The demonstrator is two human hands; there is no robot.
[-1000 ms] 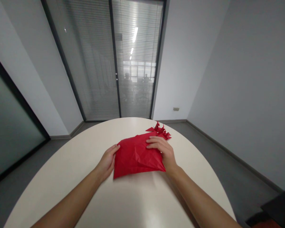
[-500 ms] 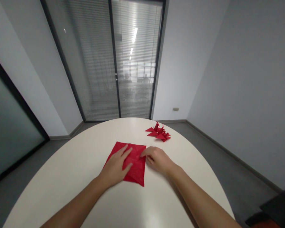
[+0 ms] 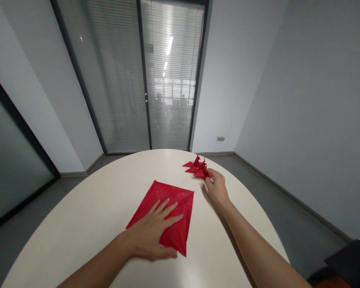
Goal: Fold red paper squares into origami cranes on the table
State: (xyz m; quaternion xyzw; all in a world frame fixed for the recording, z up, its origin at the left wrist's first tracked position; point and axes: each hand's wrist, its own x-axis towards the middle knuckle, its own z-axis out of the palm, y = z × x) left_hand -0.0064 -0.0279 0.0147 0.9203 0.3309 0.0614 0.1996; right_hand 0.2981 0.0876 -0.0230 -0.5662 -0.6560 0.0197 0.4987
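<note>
A red paper sheet [image 3: 174, 200] lies flat on the round white table [image 3: 108, 208], creased and angled. My left hand [image 3: 154, 232] rests flat on its near half, fingers spread, pressing it down. My right hand [image 3: 216, 187] reaches to the far right of the table, its fingers closing in a pinch on the nearest of the folded red paper cranes [image 3: 197, 167]. The cranes sit in a small cluster near the table's far edge.
Beyond the table stand glass doors with blinds [image 3: 144, 76] and grey walls. A dark object [image 3: 345, 264] sits at the lower right, off the table. The table's curved edge runs close behind the cranes.
The red sheet has been laid out flat and slid nearer. My left hand has settled flat on it. My right hand left the sheet and reached out to the cranes.
</note>
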